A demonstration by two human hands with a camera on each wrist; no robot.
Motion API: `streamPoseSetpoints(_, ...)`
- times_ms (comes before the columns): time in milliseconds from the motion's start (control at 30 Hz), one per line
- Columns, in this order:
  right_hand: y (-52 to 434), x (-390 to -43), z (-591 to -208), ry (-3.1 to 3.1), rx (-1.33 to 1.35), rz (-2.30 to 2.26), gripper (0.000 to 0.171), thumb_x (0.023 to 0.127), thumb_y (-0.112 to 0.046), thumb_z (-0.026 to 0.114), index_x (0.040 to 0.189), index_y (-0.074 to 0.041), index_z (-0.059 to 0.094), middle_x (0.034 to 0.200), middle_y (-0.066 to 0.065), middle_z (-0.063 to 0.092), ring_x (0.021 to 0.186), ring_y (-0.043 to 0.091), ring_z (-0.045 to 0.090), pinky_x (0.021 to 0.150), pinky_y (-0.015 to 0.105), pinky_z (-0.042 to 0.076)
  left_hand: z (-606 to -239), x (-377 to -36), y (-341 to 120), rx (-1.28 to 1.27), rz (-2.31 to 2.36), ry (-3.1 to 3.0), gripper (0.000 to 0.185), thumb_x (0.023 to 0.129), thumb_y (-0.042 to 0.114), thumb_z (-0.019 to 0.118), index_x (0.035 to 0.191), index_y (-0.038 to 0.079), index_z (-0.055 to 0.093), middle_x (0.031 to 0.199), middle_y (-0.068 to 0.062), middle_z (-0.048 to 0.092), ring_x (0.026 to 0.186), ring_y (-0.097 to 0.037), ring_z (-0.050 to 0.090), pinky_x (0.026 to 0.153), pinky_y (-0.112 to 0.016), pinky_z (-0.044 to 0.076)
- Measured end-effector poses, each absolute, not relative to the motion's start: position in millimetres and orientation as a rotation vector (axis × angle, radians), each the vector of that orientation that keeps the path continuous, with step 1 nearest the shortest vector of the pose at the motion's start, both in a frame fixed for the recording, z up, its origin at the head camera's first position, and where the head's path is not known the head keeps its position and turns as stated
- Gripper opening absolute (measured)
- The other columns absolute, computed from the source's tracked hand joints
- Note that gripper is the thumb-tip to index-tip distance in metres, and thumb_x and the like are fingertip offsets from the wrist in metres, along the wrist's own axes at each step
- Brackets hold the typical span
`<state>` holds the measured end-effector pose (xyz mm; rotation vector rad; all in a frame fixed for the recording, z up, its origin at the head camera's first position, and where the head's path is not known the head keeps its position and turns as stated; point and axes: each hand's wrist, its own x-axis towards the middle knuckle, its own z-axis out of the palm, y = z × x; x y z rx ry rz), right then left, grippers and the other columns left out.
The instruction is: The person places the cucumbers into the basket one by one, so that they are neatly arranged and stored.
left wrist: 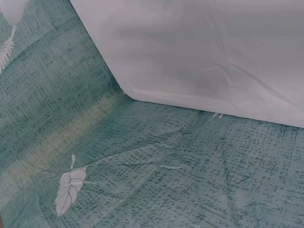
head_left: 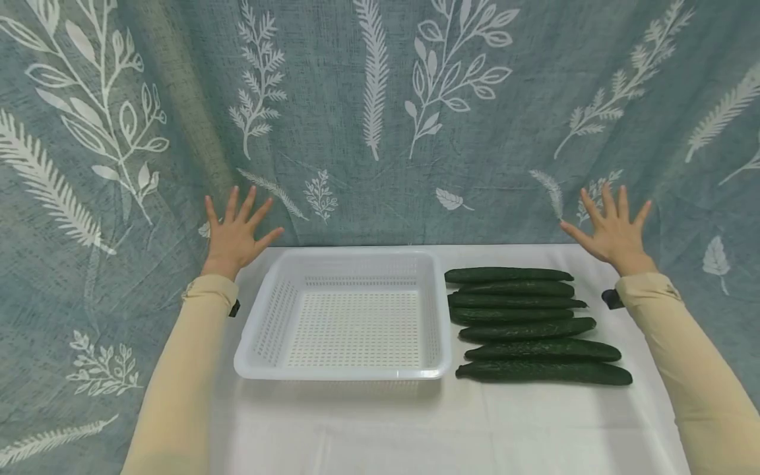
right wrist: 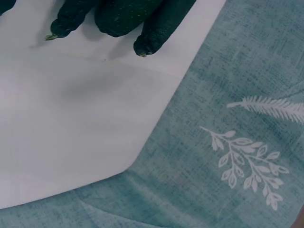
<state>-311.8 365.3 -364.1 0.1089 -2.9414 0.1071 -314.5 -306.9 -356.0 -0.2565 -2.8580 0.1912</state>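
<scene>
Holds fingers splayed wide on left hand and right hand, near far corners of white-covered table. Has perforated white plastic basket near left hand, seven cucumbers lying just right of basket, leaf-print curtain beyond.

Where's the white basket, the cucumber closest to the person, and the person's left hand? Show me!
White basket [head_left: 344,373]: head view, on its front rim.
Closest cucumber [head_left: 543,373]: head view, middle of its body.
Left hand [head_left: 232,239]: head view, back of the hand.
</scene>
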Motion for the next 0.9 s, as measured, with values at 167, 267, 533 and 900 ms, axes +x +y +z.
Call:
streamPoseSetpoints(167, 365, -310, -368, -2.923, 0.141, 0.111, 0.080, 0.082, -0.065, 0.030, 0.140, -0.024, -0.006, 0.143, 0.016, -0.017, 0.125, 0.038, -0.024, 0.085, 0.061, -0.025, -358, -311, -310, -0.251, 0.173, -2.860, 0.069, 0.083, 0.065, 0.025, 0.139, 0.036, -0.004, 0.147, -0.002, -0.008, 0.130, -0.023, -0.022, 0.089, -0.050, -0.029)
streamPoseSetpoints(267, 365, -308, -371, -2.913, 0.165, 0.114, 0.080, 0.082, -0.064, 0.031, 0.141, -0.024, -0.005, 0.143, 0.018, -0.014, 0.126, 0.038, -0.023, 0.086, 0.061, -0.025, -361, -308, -313, -0.248, 0.166, -2.869, 0.069, 0.083, 0.065, 0.025, 0.139, 0.036, -0.004, 0.147, -0.001, -0.008, 0.129, -0.022, -0.023, 0.089, -0.050, -0.029)
streamPoseSetpoints(533, 371, -294, -387, -2.902, 0.203, 0.089, 0.079, 0.082, -0.062, 0.034, 0.141, -0.024, -0.003, 0.144, 0.020, -0.008, 0.127, 0.039, -0.020, 0.088, 0.064, -0.018, -376, -298, -320, -0.294, 0.070, -2.865, 0.069, 0.084, 0.062, 0.032, 0.140, 0.033, 0.005, 0.148, -0.003, -0.001, 0.132, -0.025, -0.017, 0.091, -0.051, -0.027)
streamPoseSetpoints(900, 374, -274, -399, -2.892, 0.216, 0.135, 0.077, 0.084, -0.058, 0.037, 0.141, -0.023, 0.001, 0.144, 0.020, -0.006, 0.128, 0.037, -0.018, 0.090, 0.060, -0.020, -388, -275, -330, -0.221, -0.168, -2.905, 0.068, 0.084, 0.062, 0.031, 0.141, 0.029, 0.011, 0.147, -0.004, 0.003, 0.133, -0.028, -0.010, 0.091, -0.052, -0.026)
